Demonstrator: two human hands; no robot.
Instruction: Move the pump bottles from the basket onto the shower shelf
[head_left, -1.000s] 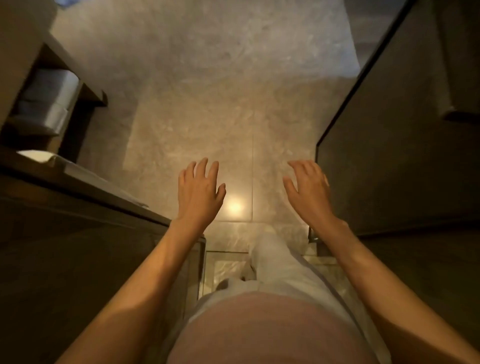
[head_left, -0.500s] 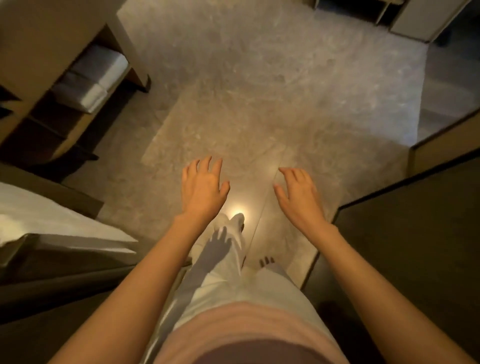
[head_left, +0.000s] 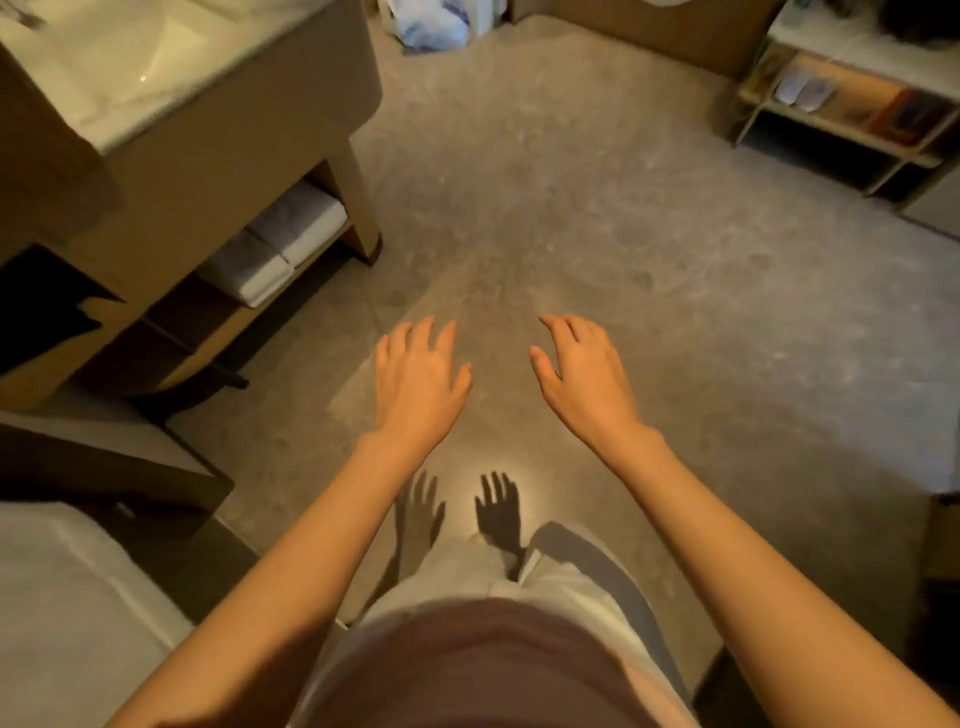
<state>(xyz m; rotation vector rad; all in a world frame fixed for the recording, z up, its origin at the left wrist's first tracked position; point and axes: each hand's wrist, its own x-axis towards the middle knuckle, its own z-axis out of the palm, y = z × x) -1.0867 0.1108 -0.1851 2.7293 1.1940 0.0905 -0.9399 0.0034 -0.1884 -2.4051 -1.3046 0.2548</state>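
Your left hand (head_left: 418, 379) and right hand (head_left: 582, 374) hang empty, fingers spread, mid-frame above the speckled grey stone floor (head_left: 597, 208). No pump bottles, basket or shower shelf show. Expect slick, top-heavy bottles; grip the body, not the pump.

The floor (head_left: 597, 223) looks like stone — smooth, grey-brown and speckled, with a shiny spot of light near the person's legs. The sink top (head_left: 104, 67) looks like pale marble, smooth and a bit glossy. The cabinet (head_left: 249, 135) under it looks like matt brown wood. The folded towels (head_left: 280, 239) on its lower shelf are soft white cloth. The trousers (head_left: 519, 582) are light cloth — plain and matt.
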